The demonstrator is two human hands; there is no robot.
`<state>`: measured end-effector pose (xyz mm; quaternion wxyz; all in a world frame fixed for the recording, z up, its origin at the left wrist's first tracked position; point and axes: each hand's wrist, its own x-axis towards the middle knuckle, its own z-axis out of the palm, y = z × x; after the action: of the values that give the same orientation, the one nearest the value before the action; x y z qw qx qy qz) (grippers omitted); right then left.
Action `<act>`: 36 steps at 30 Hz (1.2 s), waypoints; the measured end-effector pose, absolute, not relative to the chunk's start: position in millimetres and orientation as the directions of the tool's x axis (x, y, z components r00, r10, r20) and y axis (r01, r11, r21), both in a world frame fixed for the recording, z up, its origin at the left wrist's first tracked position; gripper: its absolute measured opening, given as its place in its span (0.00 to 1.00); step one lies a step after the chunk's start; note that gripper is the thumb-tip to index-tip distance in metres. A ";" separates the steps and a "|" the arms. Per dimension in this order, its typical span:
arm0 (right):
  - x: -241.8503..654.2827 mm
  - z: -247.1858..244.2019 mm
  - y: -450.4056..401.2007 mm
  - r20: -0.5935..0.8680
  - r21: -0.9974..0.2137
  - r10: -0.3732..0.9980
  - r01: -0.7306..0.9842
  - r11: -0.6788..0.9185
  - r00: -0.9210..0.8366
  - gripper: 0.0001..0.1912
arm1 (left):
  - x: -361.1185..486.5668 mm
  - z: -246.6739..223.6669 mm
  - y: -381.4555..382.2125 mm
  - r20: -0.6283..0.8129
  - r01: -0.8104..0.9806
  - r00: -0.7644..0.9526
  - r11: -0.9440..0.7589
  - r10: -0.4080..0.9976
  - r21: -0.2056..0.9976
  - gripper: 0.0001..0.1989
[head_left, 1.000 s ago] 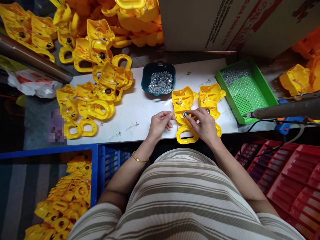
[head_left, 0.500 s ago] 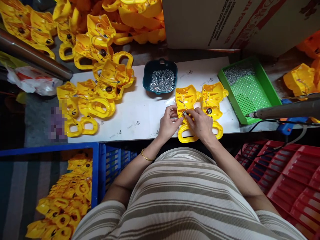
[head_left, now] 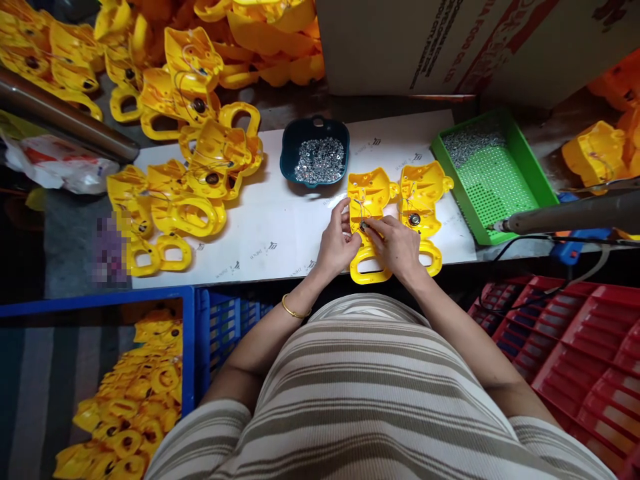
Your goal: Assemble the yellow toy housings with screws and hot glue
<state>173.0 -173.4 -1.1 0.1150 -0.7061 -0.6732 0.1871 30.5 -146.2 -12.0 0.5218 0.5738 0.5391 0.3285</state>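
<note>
Steadied yellow shell (head_left: 369, 187), at its left edge, with left hand (head_left: 337, 248), loosely curled, thumb apart; touched its round metal part (head_left: 363, 227) with right hand (head_left: 400, 248), fingertips nearly together; could not tell grip or fixing; appeared unfinished; listed second shell (head_left: 424, 179), beyond right hand, with metal disc (head_left: 414, 219) seated; had sideways room over white sheet (head_left: 280, 223), left of left hand; met table (head_left: 67, 250) edge just below both hands.

Yellow plastic shell (head_left: 369, 187), hollow side up, on white sheet (head_left: 280, 220)

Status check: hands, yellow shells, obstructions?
Left hand at edge of left yellow shell. Right hand at its round part. Right yellow shell close alongside, not blocking.
</note>
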 end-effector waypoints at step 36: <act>173.4 -20.1 -173.2 0.041 -0.519 0.998 0.854 -0.027 0.056 0.16 | 29.5 -22.5 -141.1 -0.167 0.226 0.256 0.109 0.952 0.968 0.41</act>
<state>173.4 -173.2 -20.1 0.2094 -0.6959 -0.6653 0.1710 29.5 -141.1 -22.5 0.5426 0.5776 0.5101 0.3343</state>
